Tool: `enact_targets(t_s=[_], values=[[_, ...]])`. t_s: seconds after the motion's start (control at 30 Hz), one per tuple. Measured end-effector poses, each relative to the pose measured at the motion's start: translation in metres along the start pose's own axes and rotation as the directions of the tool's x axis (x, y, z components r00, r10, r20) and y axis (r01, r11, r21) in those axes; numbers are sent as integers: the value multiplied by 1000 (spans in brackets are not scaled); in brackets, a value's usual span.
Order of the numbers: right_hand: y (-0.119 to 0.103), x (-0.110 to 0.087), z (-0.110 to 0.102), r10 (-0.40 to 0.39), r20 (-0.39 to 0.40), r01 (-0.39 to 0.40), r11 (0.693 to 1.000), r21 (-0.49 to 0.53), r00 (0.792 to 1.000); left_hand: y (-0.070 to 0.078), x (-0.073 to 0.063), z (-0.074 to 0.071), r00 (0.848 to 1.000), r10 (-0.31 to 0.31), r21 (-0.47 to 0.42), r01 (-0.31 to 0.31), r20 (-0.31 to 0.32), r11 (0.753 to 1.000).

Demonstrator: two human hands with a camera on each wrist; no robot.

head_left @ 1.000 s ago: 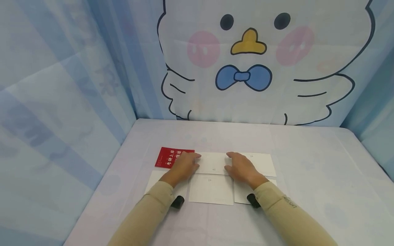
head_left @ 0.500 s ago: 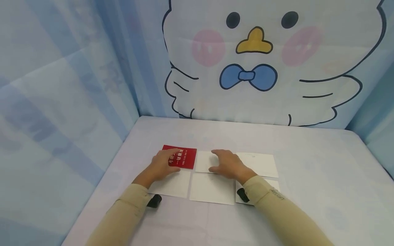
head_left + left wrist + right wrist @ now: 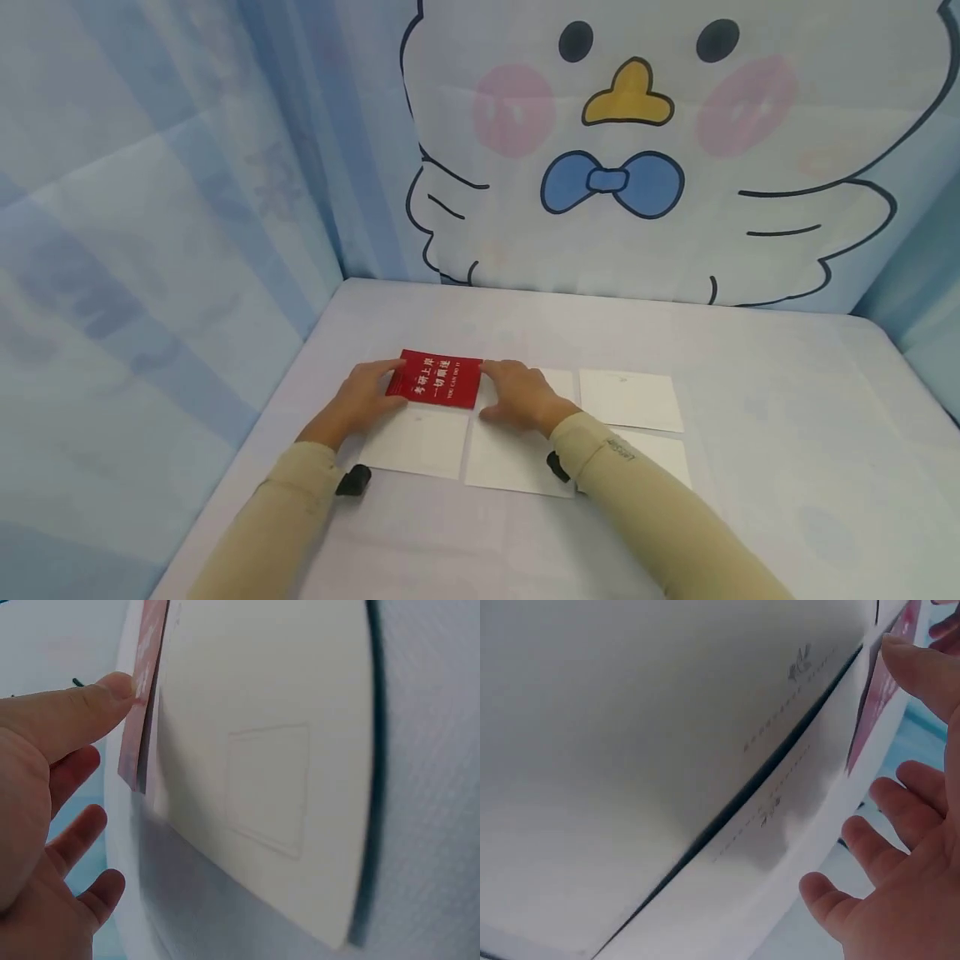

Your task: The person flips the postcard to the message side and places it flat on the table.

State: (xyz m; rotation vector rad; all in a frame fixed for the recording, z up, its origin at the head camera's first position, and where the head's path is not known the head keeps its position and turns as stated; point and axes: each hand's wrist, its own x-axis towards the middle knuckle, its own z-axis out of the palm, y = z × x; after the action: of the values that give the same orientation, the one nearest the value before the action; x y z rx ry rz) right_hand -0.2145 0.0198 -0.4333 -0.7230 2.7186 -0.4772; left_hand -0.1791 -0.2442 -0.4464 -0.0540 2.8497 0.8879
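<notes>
A red card (image 3: 438, 379) printed with white characters lies at the back left of two rows of cards. My left hand (image 3: 354, 407) is at its left side, the thumb tip right at the card's near edge in the left wrist view, other fingers spread loosely. At the card's right side, my right hand (image 3: 522, 397) has its fingertips by the edge and covers part of the back middle white card (image 3: 560, 382). In the right wrist view the right thumb (image 3: 919, 671) overlaps the red card's edge. Neither hand grips anything.
White cards surround the red one: front left (image 3: 416, 446), front middle (image 3: 517, 467), back right (image 3: 630, 400) and front right (image 3: 660, 454), partly under the right sleeve. Narrow gaps separate them. A pale cloth covers the table (image 3: 780, 433); a cartoon-printed curtain (image 3: 495, 242) hangs behind.
Both hands have moved left. The left hand went from over the red card to its left edge, and the right hand from the white cards to the red card's right edge.
</notes>
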Motion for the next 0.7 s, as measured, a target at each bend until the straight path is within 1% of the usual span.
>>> enact_targets(t_s=[0.13,0.27,0.37,0.5,0.7], values=[[-9,7,6,-13,23,14,999,-36,1000,-4,6,1,1000,-17,4,17,11,1000],[-18,13,7,-14,26,16,998,-57,1000,-9,11,4,1000,-13,82,11,29,997],[-22,16,7,15,59,-11,998,-66,998,-9,12,5,999,-10,137,5,37,991],[-24,17,8,49,77,-43,996,-76,996,-8,12,4,999,-26,139,21,38,990],[-25,19,8,17,62,-12,996,-85,998,-7,9,-2,997,-57,125,51,47,991]])
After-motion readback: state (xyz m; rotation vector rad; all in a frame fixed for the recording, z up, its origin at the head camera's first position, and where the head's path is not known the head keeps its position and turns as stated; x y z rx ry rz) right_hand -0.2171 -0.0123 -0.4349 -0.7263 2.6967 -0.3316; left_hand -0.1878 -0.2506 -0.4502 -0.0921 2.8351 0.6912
